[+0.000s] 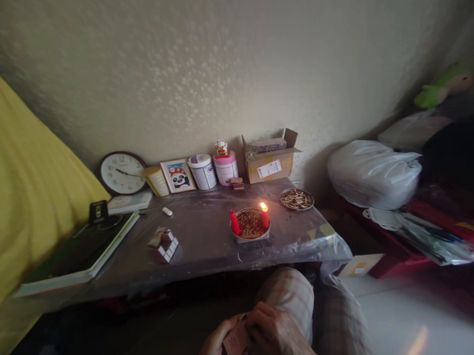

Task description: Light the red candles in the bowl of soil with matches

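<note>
Low in the view, my left hand is closed round a small pinkish box, which looks like a matchbox. My right hand presses its fingers together at the box's right edge; what they hold, if anything, is hidden. Beyond the hands, on the plastic-covered table, stands a round dish filled with brown grains. A lit red candle stands at its right side, and an unlit red candle leans at its left side.
A plate of used matchsticks lies at the table's right. A stack of small boxes and a large book are at left. Along the wall stand a clock, a framed picture, tins and a carton.
</note>
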### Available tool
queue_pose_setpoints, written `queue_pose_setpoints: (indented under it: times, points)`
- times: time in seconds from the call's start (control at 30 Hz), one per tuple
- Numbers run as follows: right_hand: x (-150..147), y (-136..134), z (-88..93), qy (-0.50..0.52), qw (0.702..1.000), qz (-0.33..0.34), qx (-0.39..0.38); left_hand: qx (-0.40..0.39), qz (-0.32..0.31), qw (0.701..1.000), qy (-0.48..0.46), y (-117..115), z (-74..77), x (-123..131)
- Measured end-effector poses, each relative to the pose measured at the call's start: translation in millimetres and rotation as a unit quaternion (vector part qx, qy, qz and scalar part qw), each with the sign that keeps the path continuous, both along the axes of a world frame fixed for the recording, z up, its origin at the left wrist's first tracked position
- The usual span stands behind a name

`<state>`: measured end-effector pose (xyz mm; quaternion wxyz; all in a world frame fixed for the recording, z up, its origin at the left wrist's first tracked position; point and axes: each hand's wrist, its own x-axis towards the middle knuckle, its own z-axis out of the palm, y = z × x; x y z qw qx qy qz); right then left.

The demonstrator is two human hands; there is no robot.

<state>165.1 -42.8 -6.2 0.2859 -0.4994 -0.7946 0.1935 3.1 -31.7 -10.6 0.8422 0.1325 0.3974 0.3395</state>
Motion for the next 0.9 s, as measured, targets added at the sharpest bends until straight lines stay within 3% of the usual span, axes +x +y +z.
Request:
queue_pose_setpoints:
  times: [0.27,0.57,0.9]
  points:
    - [1,0,-5.6,-0.006,1.0,0.006,0.007,-0.006,0.002,1.0,-0.001,-4,0.3,-2]
    - [0,0,-7.0,0.004,1.0,0.013,-0.023,-0.014,-0.007,1.0,-0.013,1,-17.9,-2]
    - [0,-1,-1.3,-0.005,1.0,0.013,0.004,-0.03,-0.01,0.999,0.012,0,-6.5,-1]
